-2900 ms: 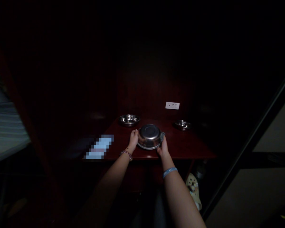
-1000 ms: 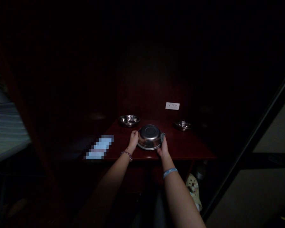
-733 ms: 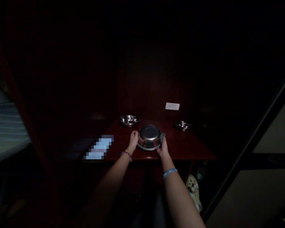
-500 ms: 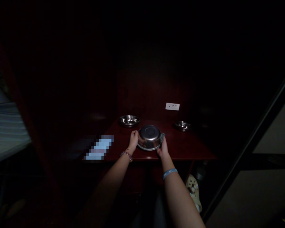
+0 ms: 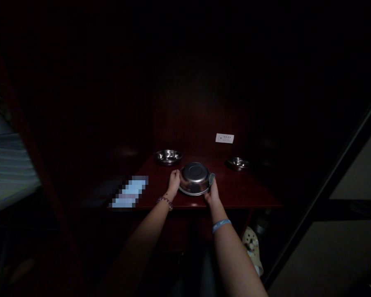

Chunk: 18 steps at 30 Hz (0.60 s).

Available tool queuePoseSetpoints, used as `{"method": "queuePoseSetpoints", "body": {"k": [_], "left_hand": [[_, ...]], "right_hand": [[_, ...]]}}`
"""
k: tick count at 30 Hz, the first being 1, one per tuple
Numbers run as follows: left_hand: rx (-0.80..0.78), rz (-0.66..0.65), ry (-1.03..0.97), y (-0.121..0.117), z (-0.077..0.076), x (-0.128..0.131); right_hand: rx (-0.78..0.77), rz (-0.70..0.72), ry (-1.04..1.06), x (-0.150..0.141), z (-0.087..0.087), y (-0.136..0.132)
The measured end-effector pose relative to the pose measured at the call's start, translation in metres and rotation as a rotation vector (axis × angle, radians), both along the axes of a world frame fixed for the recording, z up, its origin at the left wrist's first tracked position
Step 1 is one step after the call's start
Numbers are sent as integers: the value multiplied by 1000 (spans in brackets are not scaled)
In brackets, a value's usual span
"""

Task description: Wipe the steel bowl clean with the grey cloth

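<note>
Two hands, left hand point(image 5: 174, 180) and right hand point(image 5: 212, 190), gripping upside-down steel bowl point(image 5: 194, 178), base up

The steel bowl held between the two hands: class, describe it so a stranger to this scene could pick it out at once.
On the dark red table, three steel bowls form a triangle. It is the upturned bowl at the front edge, between the left hand and right hand. Unlike the back-left bowl and back-right bowl, its flat base faces up.
</note>
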<state>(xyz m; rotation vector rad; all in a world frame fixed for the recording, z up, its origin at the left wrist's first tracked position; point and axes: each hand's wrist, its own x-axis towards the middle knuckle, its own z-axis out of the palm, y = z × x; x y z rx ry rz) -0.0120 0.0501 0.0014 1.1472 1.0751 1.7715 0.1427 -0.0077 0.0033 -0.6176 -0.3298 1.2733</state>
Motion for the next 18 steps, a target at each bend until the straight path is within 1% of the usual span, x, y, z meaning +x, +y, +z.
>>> {"method": "queuePoseSetpoints", "body": {"k": [9,18], "left_hand": [[-6,-9,-1,0,0,-1],[0,-4,-6,0,1,0]], "right_hand": [[-4,-9,-79,0,-2,1],[21,11,-43,0,-1,0]]}}
